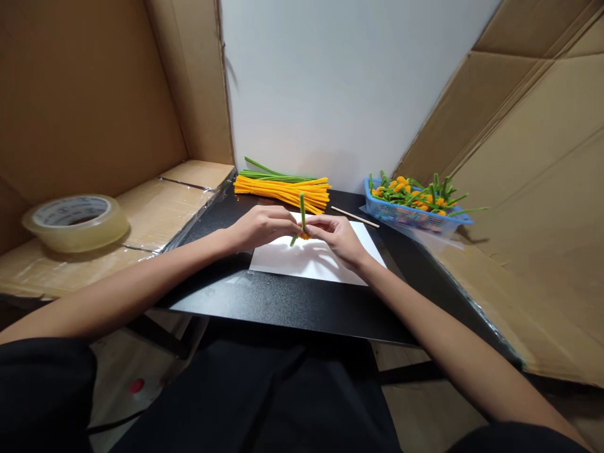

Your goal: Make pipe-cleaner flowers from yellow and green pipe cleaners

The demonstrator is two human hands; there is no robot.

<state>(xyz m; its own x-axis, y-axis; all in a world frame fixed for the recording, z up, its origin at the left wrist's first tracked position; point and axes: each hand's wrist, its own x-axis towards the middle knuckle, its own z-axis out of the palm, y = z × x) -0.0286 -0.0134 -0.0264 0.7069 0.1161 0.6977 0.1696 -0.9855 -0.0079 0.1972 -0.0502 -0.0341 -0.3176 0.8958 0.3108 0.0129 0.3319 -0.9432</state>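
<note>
Both my hands meet over a white sheet of paper on the black table. Between them is a small pipe-cleaner piece, with a green stem standing upright and a bit of orange at its lower end. My left hand pinches it from the left, fingertips close to the green part. From the other side, my right hand has thumb and fingers closed on it near the orange part. The fingertips hide much of the piece.
Orange pipe cleaners lie bundled at the back, with green pipe cleaners behind them. A thin wooden stick lies right of these. The blue basket holds orange-and-green pieces. A tape roll rests on cardboard at left. Cardboard walls flank the table.
</note>
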